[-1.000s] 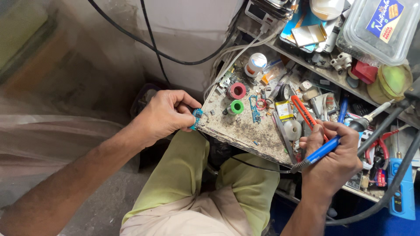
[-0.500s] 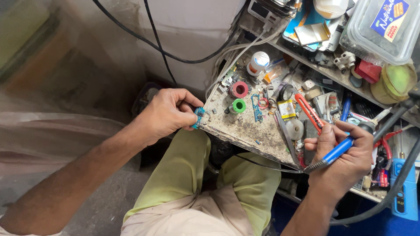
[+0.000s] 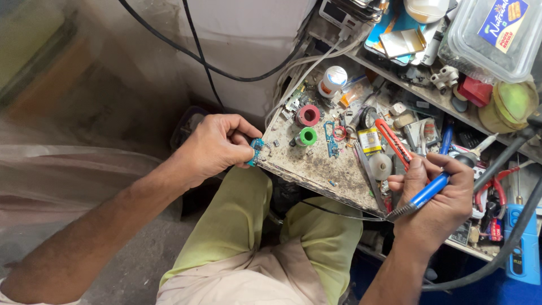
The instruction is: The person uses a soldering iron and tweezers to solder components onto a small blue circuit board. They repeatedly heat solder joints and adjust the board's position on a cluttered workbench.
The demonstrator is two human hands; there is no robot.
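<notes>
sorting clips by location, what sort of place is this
Probably a small electronics repair bench. The right hand grips a blue-handled soldering iron, the left hand pinches a small blue-green circuit board at the corner of a stained worktop, beside a green solder spool.

The table (image 3: 316,169) looked like a worn board, matt, rough and speckled with grime. The small circuit board (image 3: 255,151) in the left hand (image 3: 212,148) was glossy teal. The soldering iron (image 3: 426,192) in the right hand (image 3: 437,200) had a smooth blue plastic handle and a dull metal tip. The container (image 3: 491,34) was clear, shiny plastic; the trousers (image 3: 237,226) were soft matt green cloth.
</notes>
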